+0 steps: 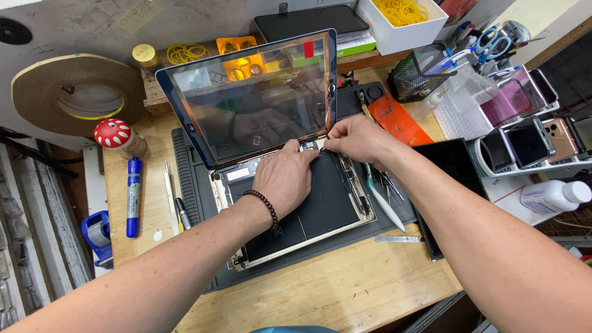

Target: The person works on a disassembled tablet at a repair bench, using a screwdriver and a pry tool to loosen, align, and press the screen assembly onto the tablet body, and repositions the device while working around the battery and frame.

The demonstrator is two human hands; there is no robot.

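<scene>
An opened tablet (308, 203) lies on a dark mat (185, 166) on the wooden desk (345, 290), its glass panel (253, 98) lifted and standing propped at the far edge, apparently tied to the body only near the top corner. The left hand (285, 179) rests palm down on the black battery area, fingers curled toward the upper edge; whether it pinches anything I cannot tell. The right hand (357, 139) pinches something small at that same top corner, just beside the panel's lower right corner, likely a connector or cable, though it is too small to be sure. The risk lies there: a tug too hard, or the panel tipping over, could tear a thin cable or crack the glass. Pressure from the left palm could dent the battery. Tweezers (382, 197) and a blue marker (133, 197) lie close by, and a slip could knock them into the open body.
</scene>
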